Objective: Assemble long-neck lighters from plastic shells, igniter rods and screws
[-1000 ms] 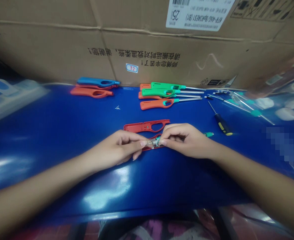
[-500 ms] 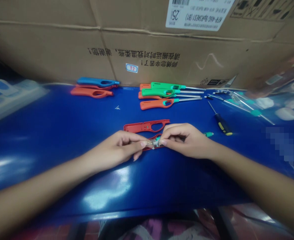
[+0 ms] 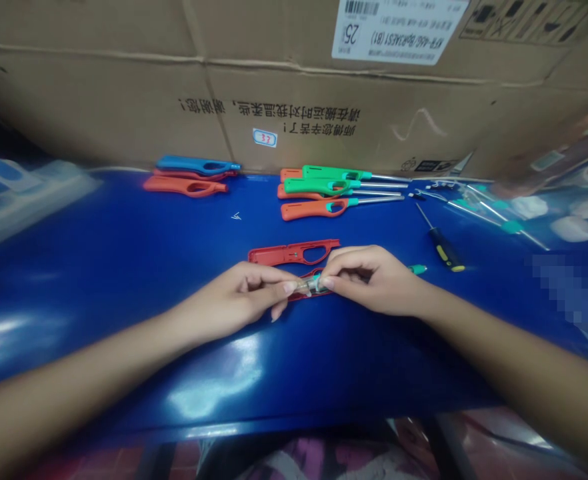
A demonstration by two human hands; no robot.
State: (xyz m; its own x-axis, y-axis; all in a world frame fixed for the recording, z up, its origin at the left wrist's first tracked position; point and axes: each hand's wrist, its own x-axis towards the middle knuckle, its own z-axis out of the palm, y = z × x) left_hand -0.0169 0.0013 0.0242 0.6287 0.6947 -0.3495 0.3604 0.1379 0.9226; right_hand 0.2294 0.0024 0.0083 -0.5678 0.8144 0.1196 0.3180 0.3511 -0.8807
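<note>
Between my hands, over a red lighter shell half [image 3: 297, 296], is a small clear lighter part [image 3: 303, 288] joined or set close to a teal trigger piece [image 3: 317, 281]. My left hand [image 3: 254, 293] pinches the clear part from the left with thumb and forefinger. From the right, my right hand [image 3: 377, 280] pinches at the teal piece, its fingertips hiding part of it. A second red shell half [image 3: 269, 255] lies inside-up just behind them. The green tip of a rod [image 3: 417, 269] pokes out behind my right hand.
Assembled green and orange lighters [image 3: 319, 210] lie along the cardboard box [image 3: 124, 100]. Blue and orange-red handle shells [image 3: 184, 187] are stacked further left, near tiny white pins [image 3: 236, 216]. A screwdriver [image 3: 447, 250], metal rods [image 3: 479, 212] and clear bags [image 3: 574, 200] occupy the right.
Both hands keep their pinch at nearly the same spot. The clear part and my left fingertips have shifted very slightly right and down toward the shell half.
</note>
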